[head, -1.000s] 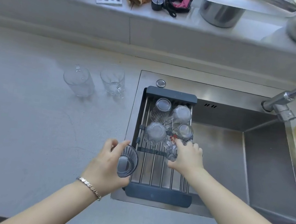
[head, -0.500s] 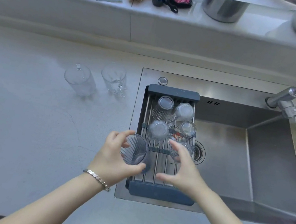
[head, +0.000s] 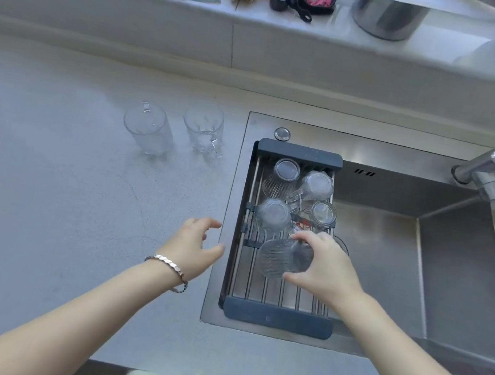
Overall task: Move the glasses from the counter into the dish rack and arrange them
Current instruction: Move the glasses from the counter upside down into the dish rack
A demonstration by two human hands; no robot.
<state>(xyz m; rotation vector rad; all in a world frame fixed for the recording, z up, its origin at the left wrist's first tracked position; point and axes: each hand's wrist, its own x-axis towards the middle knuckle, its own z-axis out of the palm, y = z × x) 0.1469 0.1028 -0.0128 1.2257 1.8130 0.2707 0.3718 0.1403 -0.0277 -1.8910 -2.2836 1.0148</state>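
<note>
Grey counter [head: 45, 187] across the left, steel sink [head: 390, 258] set into its right side. Over the sink's left end, a dark-framed dish rack [head: 277, 318] with four glasses [head: 274, 214] upturned on its far half. Out on the counter, well apart from the rack — two clear glasses [head: 148, 129] standing upright, side by side. Right hand [head: 328, 270] clamped on a ribbed glass [head: 283, 259], tipped on its side over the rack's middle bars. Left hand [head: 195, 245] just beside the rack's left edge — fingers spread, holding nothing.
</note>
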